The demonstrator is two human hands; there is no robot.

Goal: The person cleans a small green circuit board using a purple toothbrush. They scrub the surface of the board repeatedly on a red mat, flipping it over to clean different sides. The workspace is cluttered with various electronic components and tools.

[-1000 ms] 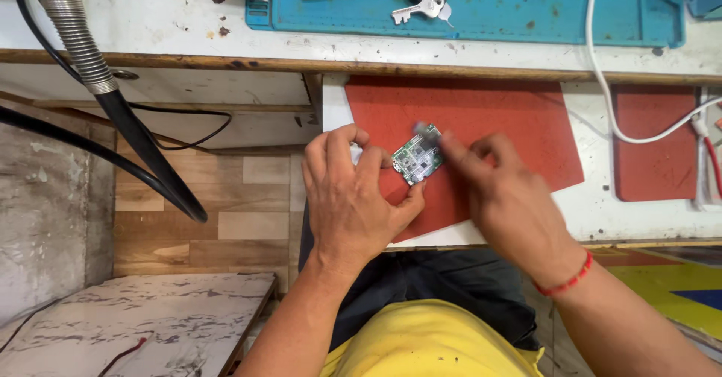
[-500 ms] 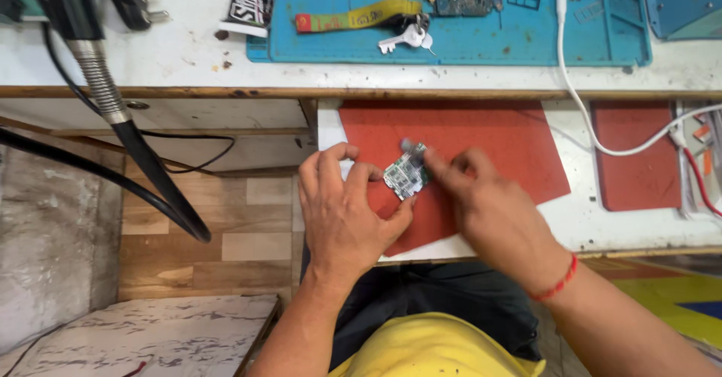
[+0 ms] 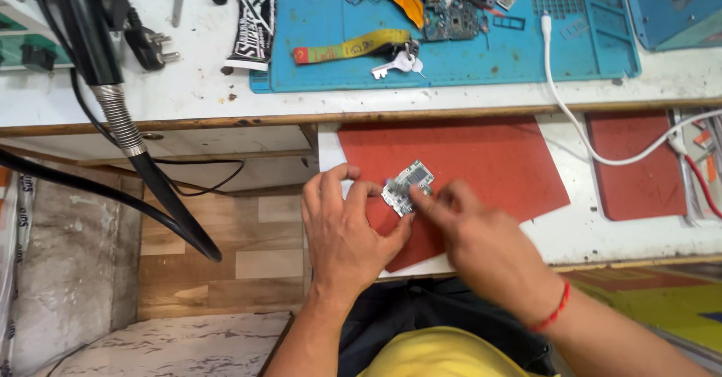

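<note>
Head view: both hands on a small circuit board point(image 3: 407, 186).
Left hand point(image 3: 347, 230) grips its edge; right hand point(image 3: 481, 241) pinches it above the red mat point(image 3: 489, 159).

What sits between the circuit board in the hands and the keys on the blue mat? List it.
In the head view, from the circuit board toward the keys: bare red mat, the wooden bench edge, a white strip of bench, then blue mat.

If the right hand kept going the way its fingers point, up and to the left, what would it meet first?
The right hand already touches the small circuit board; past it, probably the left hand's fingers, though depth is unclear.
</note>
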